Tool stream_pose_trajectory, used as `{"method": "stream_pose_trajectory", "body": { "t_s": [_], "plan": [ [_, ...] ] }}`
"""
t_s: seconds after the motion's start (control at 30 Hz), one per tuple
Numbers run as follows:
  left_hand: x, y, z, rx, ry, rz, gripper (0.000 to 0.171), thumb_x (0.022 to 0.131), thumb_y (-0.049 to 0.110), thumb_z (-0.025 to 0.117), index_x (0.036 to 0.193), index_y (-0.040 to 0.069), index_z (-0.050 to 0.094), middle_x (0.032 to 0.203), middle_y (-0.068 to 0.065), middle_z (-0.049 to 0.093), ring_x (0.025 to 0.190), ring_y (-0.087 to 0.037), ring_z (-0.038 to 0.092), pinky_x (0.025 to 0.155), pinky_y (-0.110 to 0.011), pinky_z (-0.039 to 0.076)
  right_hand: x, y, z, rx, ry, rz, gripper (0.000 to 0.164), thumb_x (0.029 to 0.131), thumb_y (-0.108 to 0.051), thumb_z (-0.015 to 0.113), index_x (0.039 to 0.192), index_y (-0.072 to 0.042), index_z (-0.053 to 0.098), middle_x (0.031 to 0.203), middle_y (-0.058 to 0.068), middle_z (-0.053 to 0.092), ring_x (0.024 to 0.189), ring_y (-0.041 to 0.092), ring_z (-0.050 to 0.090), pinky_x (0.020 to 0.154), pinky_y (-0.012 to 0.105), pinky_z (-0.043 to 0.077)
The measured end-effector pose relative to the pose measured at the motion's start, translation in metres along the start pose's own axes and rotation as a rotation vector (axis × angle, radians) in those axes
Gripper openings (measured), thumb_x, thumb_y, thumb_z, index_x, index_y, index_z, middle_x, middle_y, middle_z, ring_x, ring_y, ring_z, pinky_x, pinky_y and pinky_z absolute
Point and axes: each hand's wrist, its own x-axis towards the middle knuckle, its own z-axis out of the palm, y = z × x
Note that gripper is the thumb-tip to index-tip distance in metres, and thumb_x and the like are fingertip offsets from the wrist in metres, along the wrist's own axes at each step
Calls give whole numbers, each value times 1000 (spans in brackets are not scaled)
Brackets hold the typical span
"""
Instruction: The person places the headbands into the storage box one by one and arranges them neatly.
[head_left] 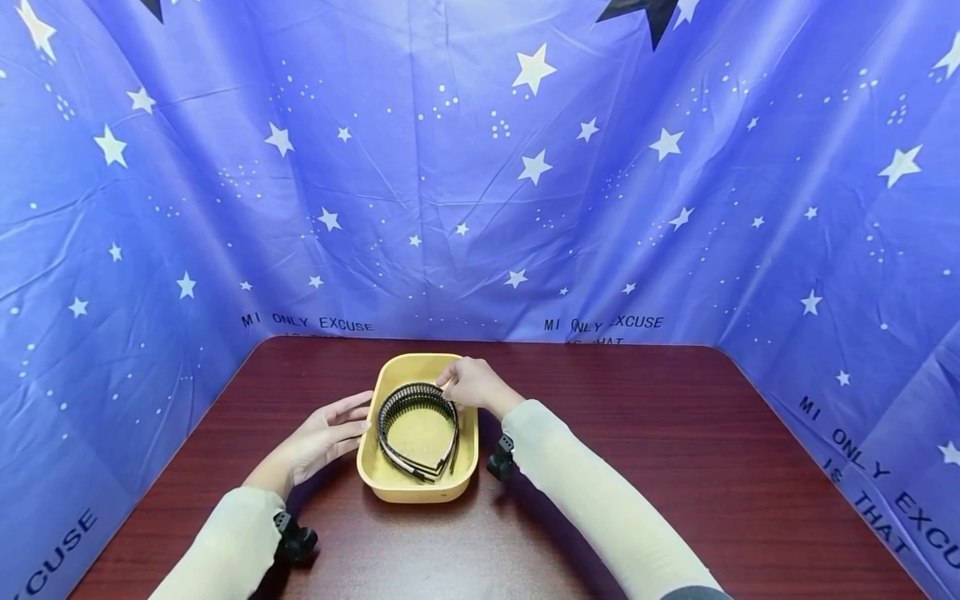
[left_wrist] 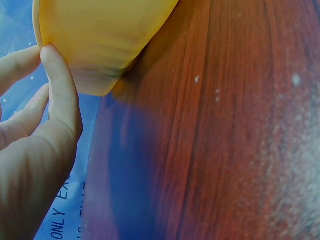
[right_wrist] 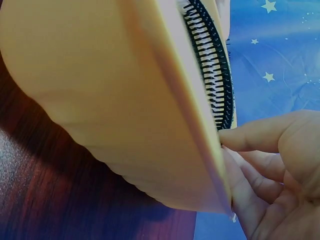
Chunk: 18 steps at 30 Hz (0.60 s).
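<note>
Several toothed headbands, black with one paler strip, lie nested together inside a yellow plastic tub. My right hand reaches over the tub's right rim and pinches the headbands near their upper right side. In the right wrist view, thumb and finger meet at the end of the visible toothed band, close to the rim; how many bands they hold is hidden. At the tub's left side, my left hand touches the wall with fingers mostly extended. The left wrist view shows its fingertips against the tub's edge.
The tub stands on a dark red-brown wooden table. A blue curtain printed with stars and lettering surrounds the table's back and sides. Each wrist carries a small black camera, such as the one at the left cuff.
</note>
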Motion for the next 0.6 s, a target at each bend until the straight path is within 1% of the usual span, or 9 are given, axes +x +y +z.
{"method": "stream_pose_trajectory", "body": {
  "t_s": [0.3,0.47,0.6],
  "plan": [
    [0,0,-1,-5,1,3,69,98,-2,58,156,-5,22,138,-18,51,113,-18,62,95,-34,53,1,0,2,5,15,-3,18,85,1,69,100,-6,75,79,0,69,56,17,68,57,22,55],
    [0,0,0,-7,1,-2,69,98,-2,58,156,-5,21,139,-19,50,114,-19,62,95,-34,53,0,1,2,-20,9,-8,19,85,1,67,101,-6,74,77,-1,68,57,18,68,60,21,54],
    [0,1,0,-10,2,-5,69,98,-3,58,156,-5,21,140,-20,49,113,-19,62,96,-34,53,2,4,3,-17,10,-9,19,86,0,67,101,-7,75,76,-3,68,58,18,69,62,21,54]
  ]
}}
